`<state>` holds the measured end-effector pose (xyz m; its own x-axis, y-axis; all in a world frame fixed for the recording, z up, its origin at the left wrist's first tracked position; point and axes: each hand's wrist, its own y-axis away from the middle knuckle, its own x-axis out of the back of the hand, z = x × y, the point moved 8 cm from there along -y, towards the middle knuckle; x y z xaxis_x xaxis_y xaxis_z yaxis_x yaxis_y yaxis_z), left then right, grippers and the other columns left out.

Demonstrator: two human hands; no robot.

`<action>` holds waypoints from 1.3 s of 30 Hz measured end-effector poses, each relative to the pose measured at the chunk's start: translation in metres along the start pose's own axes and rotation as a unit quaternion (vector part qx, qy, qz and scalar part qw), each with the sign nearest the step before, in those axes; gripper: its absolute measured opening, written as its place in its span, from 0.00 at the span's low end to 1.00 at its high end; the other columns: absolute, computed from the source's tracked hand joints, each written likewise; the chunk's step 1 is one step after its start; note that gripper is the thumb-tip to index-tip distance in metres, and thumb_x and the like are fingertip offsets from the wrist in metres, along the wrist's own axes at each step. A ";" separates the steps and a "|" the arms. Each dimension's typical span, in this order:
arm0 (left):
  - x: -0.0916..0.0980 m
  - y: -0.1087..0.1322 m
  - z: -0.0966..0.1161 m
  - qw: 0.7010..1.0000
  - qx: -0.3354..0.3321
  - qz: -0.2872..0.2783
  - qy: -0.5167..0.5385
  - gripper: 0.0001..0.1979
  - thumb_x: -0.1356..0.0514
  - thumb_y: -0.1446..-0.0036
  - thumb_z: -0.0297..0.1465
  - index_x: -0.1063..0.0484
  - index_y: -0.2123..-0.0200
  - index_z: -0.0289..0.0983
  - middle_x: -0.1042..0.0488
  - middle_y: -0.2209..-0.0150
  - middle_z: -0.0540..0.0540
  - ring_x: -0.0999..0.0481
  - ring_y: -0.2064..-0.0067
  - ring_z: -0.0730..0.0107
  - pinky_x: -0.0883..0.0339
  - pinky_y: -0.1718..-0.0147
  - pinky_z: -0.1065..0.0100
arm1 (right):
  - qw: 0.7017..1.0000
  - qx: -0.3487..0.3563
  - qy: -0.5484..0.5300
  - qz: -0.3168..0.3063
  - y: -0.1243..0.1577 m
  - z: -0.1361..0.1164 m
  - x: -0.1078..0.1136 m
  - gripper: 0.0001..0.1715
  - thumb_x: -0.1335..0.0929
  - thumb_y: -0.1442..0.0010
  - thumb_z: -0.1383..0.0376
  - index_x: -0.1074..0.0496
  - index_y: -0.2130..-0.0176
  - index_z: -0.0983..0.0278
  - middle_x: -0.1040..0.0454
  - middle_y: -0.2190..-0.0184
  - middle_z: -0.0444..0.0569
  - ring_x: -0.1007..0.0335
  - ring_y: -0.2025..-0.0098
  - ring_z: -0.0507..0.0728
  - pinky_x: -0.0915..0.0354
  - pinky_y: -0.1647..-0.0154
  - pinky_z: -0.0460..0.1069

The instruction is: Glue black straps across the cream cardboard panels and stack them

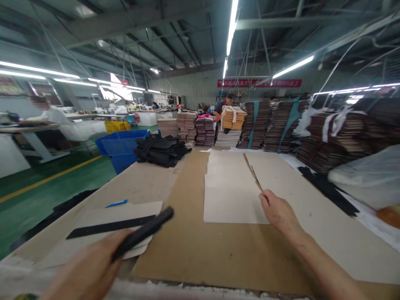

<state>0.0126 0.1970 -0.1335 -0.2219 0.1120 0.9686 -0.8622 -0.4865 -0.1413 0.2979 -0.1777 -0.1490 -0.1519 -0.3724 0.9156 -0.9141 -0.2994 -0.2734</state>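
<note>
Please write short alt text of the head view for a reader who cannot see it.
The right hand pinches a thin strip raised above pale sheets on a work table; the left hand grips a black tool.

A tan sheet (253, 173) stands raised, edge-on; a blurred black tool (143, 231) slants rightward.

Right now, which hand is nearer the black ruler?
Left. The left hand, gripping a black tool, is just on the near side of the ruler; the right hand is well off to its right, pinching a lifted sheet.
</note>
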 end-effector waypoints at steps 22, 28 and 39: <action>-0.110 0.036 0.139 0.980 -0.140 -0.130 0.058 0.36 0.50 0.51 0.17 0.41 0.36 0.34 0.37 0.36 0.40 0.39 0.35 0.61 0.49 0.34 0.58 | 0.982 0.162 0.086 0.040 0.138 0.025 -0.034 0.20 0.41 0.36 0.68 0.30 0.48 0.68 0.26 0.52 0.60 0.31 0.51 0.65 0.38 0.45 0.60; -0.065 0.066 0.111 0.973 -0.047 -0.091 0.206 0.15 0.49 0.42 0.29 0.27 0.55 0.37 0.22 0.56 0.39 0.23 0.53 0.58 0.30 0.51 0.59 | 0.955 0.221 -0.107 0.166 0.178 0.027 0.002 0.14 0.40 0.35 0.61 0.27 0.56 0.57 0.23 0.57 0.52 0.27 0.55 0.63 0.31 0.53 0.57; -0.114 0.081 0.191 0.629 0.013 -0.410 0.661 0.22 0.40 0.45 0.47 0.29 0.67 0.31 0.31 0.84 0.51 0.47 0.89 0.83 0.58 0.90 0.77 | 0.906 0.141 -0.399 0.010 0.146 -0.068 0.012 0.13 0.39 0.32 0.58 0.30 0.52 0.57 0.28 0.57 0.45 0.29 0.60 0.51 0.33 0.61 0.43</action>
<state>0.0552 -0.0207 -0.2164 0.0927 0.9481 -0.3042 -0.9297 0.1918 0.3144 0.1371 -0.1666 -0.1576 0.2549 -0.8631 0.4361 -0.7645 -0.4560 -0.4557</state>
